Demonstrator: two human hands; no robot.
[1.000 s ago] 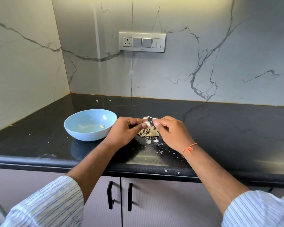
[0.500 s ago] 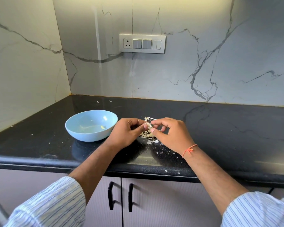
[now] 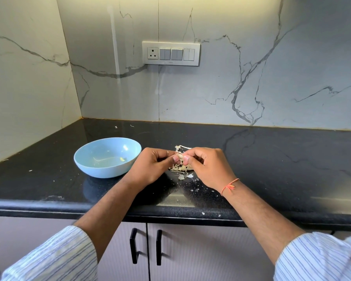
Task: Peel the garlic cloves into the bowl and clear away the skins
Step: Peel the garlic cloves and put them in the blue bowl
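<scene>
From the head camera, the left hand and the right hand meet above the black countertop, fingertips of both pinching one small garlic clove between them. Both sets of fingers are curled in; the thumbs and forefingers press on the pale clove from either side. The clove is mostly hidden by the fingertips, so how much skin clings to it cannot be told.

Directly below the hands lies a heap of skins, with loose flakes scattered on the counter toward the near edge. The light blue bowl stands just left of the left hand, holding what appears to be a small yellowish piece or two.

The clove is likely light, firm and a little slick once bare, so a pinch at its ends would hold it while a nail lifts the skin at the root end. The skins are probably papery, brittle and nearly weightless; they would scatter at a breath and are better swept together with a flat palm than picked up singly.
</scene>
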